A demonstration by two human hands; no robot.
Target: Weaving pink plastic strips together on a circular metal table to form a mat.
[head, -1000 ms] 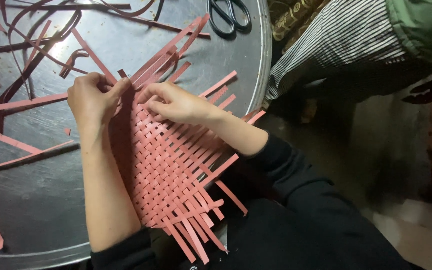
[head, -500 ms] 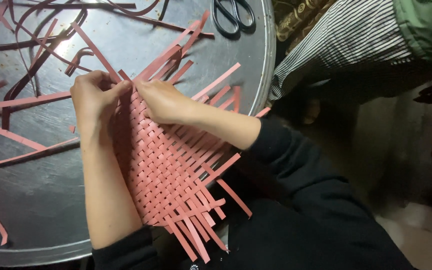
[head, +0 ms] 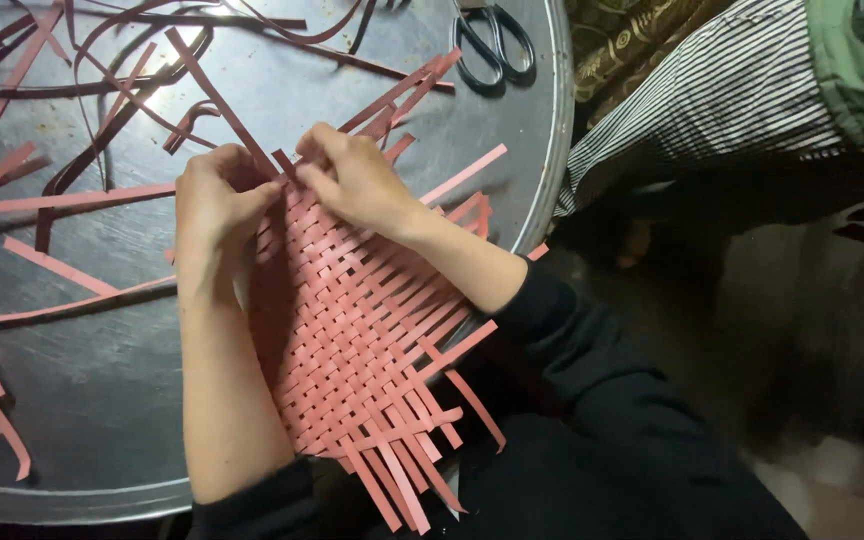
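Note:
A woven mat of pink paper strips (head: 362, 330) lies on a round metal tray (head: 102, 400), its loose ends fanning out past the near rim. My left hand (head: 214, 205) pinches a strip at the mat's far edge. My right hand (head: 352, 180) presses on the weave beside it, fingertips meeting the left hand's over the same strips. Both forearms lie over the mat, hiding part of it.
Loose pink strips (head: 62, 270) and dark brown strips (head: 122, 90) are scattered over the tray's left and far parts. Black-handled scissors (head: 497, 45) rest at the far rim. Another person in striped and green clothing (head: 742, 90) sits at the right.
Both hands have stayed at the mat's far edge; the right hand's fingers have shifted slightly toward the left hand over the strips. The view has drifted a little.

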